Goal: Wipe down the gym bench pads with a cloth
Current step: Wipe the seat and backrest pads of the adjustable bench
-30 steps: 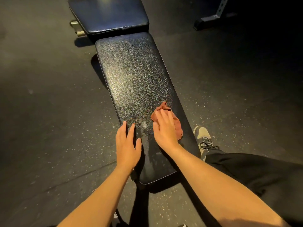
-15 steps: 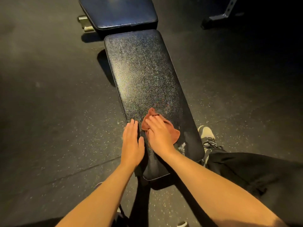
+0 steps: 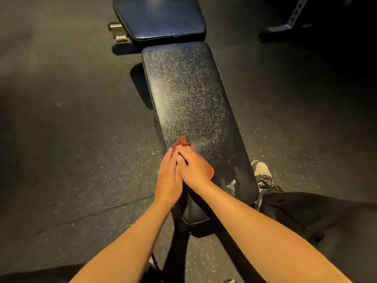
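Right hand [image 3: 194, 169]: flat, fingers straight, pressing cloth [image 3: 181, 141]
Left hand [image 3: 169, 177]: flat, empty, bracing long pad [image 3: 189, 94]
Advice: even pressure, overlapping strokes along the pad

We press our right hand [image 3: 193, 168] on the reddish cloth [image 3: 181, 141] on the long pad [image 3: 189, 94], left hand [image 3: 168, 176] touching the right.

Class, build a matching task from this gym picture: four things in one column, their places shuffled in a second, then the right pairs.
1 cloth
2 left hand
3 shoe
4 short pad

A on the floor, right of the long pad
B beyond the long pad's far end
C under the right hand
D at the long pad's left edge

Pairs: 1-C, 2-D, 3-A, 4-B
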